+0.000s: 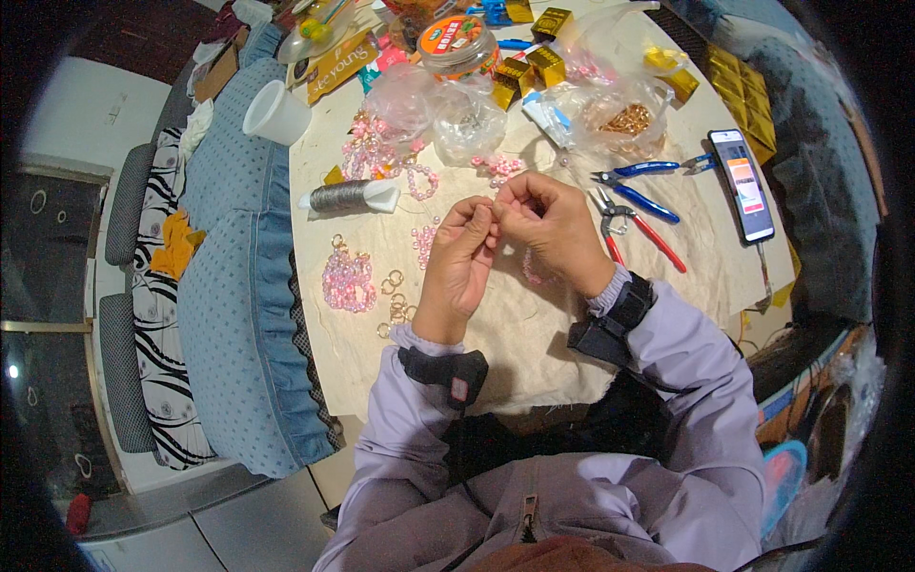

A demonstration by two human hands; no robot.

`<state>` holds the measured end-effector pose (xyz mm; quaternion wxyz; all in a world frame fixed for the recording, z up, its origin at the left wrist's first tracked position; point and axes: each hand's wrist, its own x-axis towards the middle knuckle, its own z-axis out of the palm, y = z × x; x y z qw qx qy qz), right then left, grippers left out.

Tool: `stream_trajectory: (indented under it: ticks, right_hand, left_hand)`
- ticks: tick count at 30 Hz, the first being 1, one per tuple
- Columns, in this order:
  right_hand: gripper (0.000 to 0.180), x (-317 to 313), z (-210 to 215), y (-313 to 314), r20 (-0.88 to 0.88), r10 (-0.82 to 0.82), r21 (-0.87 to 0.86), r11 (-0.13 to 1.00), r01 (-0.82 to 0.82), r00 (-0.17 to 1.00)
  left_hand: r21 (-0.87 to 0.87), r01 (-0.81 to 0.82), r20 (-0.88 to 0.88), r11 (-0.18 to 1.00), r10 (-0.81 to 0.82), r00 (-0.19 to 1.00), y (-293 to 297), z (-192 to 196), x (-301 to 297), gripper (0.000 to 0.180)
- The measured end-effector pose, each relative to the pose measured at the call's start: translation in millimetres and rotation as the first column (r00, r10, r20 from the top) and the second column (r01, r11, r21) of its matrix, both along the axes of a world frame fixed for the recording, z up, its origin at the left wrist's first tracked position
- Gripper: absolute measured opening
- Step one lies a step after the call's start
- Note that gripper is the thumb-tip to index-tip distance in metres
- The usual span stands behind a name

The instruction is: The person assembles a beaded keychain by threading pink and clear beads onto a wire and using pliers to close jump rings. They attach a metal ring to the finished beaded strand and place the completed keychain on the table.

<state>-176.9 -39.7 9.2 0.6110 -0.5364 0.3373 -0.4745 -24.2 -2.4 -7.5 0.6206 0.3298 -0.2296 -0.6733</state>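
With the thread spool (343,197) serving as landmark, gold rings (398,311) are lying nearest, below and right of it; pink bead strings (349,284) are lying just below it; a pink bead strand (530,271) is showing well to its right, partly covered by the right hand (553,224) (whether it is hanging from the fingers, I can't make out); that hand and the left hand (462,259) are meeting right of the spool, both pinching thumb against finger, whatever they are gripping being too small to identify; such fine work is probably calling for close fingertips, light pressure and steady wrists; red-handled pliers (658,241) are resting far right of the spool; farthest, a clear bag (469,124) is sitting above and right of it.
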Motion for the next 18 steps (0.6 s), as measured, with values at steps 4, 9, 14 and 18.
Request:
stream_trajectory:
  ticks: [4, 9, 14, 18]
  right_hand:
    - [0.012, 0.8, -1.6, -0.5, -0.014, -0.012, -0.023, 1.000, 0.012, 1.000]
    - [0.013, 0.9, -2.7, -0.4, -0.008, -0.024, -0.029, 0.999, 0.024, 1.000]
    - [0.012, 0.7, -4.6, -1.5, -0.072, -0.058, -0.083, 0.995, 0.052, 0.996]
    - [0.011, 0.5, -6.1, -1.9, -0.102, -0.073, -0.097, 0.993, 0.063, 0.992]
  left_hand:
    - [-0.005, 0.004, 0.007, 1.000, -0.004, 1.000, 0.2, -0.5, 0.4, 0.013]
    - [0.001, -0.014, 0.033, 1.000, 0.014, 0.999, 0.3, -0.4, -0.9, 0.014]
    - [-0.019, -0.061, 0.111, 0.998, 0.063, 0.992, 0.4, 0.6, -3.5, 0.014]
    - [-0.103, -0.103, 0.238, 0.989, 0.125, 0.963, 1.4, 3.5, -6.2, 0.016]
